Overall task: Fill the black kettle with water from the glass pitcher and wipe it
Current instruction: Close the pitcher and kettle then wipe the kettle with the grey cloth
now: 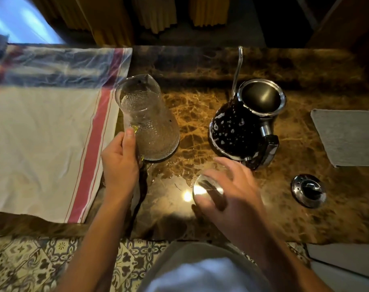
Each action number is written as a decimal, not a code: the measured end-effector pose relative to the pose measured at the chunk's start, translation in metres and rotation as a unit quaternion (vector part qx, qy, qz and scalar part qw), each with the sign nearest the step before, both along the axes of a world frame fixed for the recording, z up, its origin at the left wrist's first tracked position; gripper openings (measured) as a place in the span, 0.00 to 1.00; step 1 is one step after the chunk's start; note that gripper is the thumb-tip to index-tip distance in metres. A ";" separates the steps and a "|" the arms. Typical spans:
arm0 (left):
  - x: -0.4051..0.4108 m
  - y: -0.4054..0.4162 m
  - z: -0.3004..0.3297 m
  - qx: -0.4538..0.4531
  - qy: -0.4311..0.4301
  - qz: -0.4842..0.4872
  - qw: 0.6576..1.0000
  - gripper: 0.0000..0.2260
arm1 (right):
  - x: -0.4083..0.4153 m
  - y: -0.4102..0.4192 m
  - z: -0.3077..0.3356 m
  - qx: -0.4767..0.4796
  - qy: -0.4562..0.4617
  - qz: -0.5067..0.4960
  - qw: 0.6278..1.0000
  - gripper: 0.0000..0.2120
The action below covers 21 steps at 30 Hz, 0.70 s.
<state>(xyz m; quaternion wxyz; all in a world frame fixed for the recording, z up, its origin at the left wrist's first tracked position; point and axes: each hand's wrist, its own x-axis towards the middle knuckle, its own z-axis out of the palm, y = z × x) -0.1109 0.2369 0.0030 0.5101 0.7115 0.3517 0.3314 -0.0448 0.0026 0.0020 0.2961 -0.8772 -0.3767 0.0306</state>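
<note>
The glass pitcher [147,119] stands left of centre on the marble counter [200,66], its base just off the edge of the striped towel [42,133]. The left hand [120,163] is wrapped around its handle side, thumb up against the glass. The black kettle [245,121] sits right of centre, upright, mouth open, its wall speckled with droplets; its lid [308,190] lies apart at lower right. The right hand [232,186] is blurred, spread above a small round glass lid [209,190] at lower centre, and I cannot tell whether it grips the piece.

The step looks like clearing the pitcher for pouring. To do it well, lift the pitcher by the handle, aim the spout over the kettle's wide mouth, and tip slowly. The grey cloth [347,135] at right is ready for wiping.
</note>
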 end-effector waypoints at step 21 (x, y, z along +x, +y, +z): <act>-0.004 0.010 -0.009 0.004 -0.051 -0.078 0.996 0.25 | 0.052 0.112 0.098 0.157 -0.054 0.107 0.980 0.20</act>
